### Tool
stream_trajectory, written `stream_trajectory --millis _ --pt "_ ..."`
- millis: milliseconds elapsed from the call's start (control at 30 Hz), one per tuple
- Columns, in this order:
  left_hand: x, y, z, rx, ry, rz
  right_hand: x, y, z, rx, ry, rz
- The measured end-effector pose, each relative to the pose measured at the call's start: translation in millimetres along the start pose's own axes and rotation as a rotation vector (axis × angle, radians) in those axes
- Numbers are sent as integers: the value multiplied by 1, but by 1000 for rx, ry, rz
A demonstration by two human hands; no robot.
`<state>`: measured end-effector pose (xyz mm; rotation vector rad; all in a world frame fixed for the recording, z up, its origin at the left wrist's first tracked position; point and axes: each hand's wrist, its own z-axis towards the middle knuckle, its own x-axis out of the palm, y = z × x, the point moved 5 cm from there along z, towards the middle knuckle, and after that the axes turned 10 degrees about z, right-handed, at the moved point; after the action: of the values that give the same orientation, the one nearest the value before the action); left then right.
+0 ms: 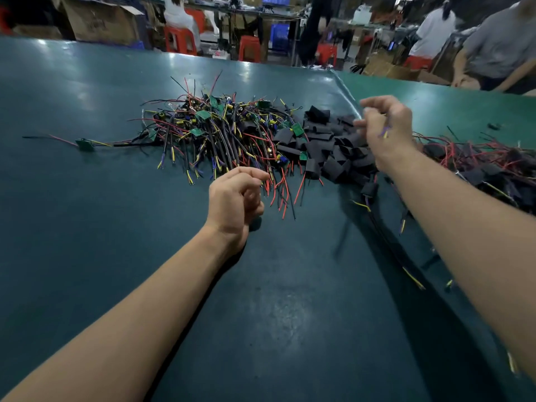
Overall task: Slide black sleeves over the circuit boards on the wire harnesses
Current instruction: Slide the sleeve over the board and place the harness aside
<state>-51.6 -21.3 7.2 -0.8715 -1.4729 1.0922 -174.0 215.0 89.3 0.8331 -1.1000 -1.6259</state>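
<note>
You have two bare hands in view, the left hand (236, 198) at centre frame and the right hand (387, 126) in the upper right. Three heaps lie across the middle: one pile of wire harnesses (220, 134), one pile of black sleeves (327, 149), and one pile of sleeved harnesses (487, 166) at the right edge. One lone harness (85, 144) sits at the left, and three red stools (179, 39) stand along the top; the pieces within each heap are too tangled to count.

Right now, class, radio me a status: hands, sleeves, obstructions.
Left hand loosely curled, empty. Right hand pinching blurred wire ends above the loose black sleeves. Bare harnesses piled left, tangled. Nothing blocking.
</note>
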Motion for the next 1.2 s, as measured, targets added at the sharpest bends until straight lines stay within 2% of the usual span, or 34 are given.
stream_trajectory --millis 67,267,333,433,533,900,1033,1100,1200 --pt "1 1 2 17 14 12 9 -13 17 49 86 -113" --pt "0 2 5 28 45 1 41 -44 47 -33 397 -642" --pt "0 2 4 30 47 20 51 -55 58 20 452 -727" --pt "1 2 2 26 55 19 56 -79 63 113 531 -1005" --pt "0 2 3 23 60 16 56 -93 57 106 592 -1106" --pt "0 -1 -1 11 57 -20 45 -55 -15 -62 723 -1019" --pt "-1 -2 -4 22 60 -18 44 -44 -43 -65 750 -1002" --pt "-2 -1 -5 33 51 8 40 -36 -47 -10 694 -864" --pt "-4 2 -7 86 5 120 29 -10 -47 110 409 -338"
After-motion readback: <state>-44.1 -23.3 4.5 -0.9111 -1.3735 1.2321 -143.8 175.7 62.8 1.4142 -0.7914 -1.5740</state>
